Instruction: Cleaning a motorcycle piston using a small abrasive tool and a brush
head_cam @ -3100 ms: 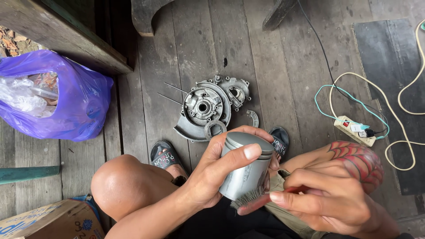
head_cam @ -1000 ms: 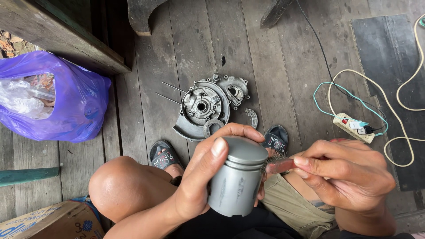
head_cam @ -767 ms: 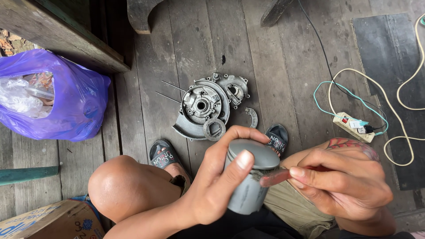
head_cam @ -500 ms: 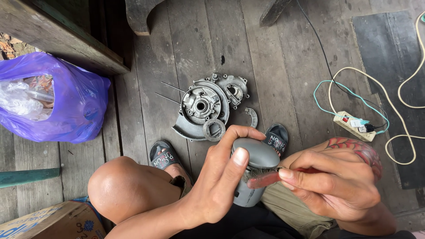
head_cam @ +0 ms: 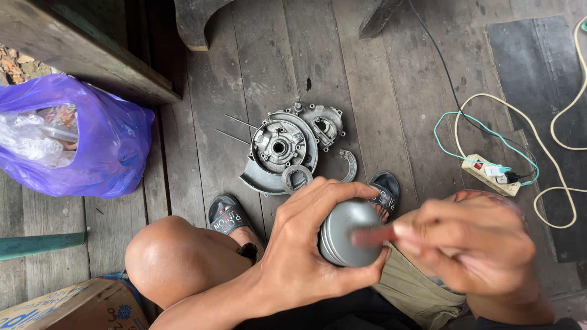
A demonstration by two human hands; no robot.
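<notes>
Floor (head_cam: 263, 55): dark worn wood planks w/ gaps, seen from above. Person squats on it, bare knee (head_cam: 174, 256) lower left, sandals (head_cam: 226, 214) under.

Left hand (head_cam: 306, 250) wrapped round a grey metal piston (head_cam: 345, 229), fingers over its domed top, thumb below; held above the lap, just in front of the knees. Right hand (head_cam: 474, 250) blurred, closed in a pinch on a thin reddish stick (head_cam: 373, 235) whose tip touches the piston's side.

On the planks just beyond the hands: grey engine cover (head_cam: 281, 150) w/ smaller casting behind, ring and curved bit beside it, two thin rods to its left.

Left: purple plastic bag (head_cam: 92, 146) w/ clear wrap inside, under a dark beam (head_cam: 79, 55). Bottom left: cardboard box (head_cam: 67, 305). Right: white power strip (head_cam: 489, 174) w/ cream and teal cables, next to a black mat (head_cam: 538, 67).
</notes>
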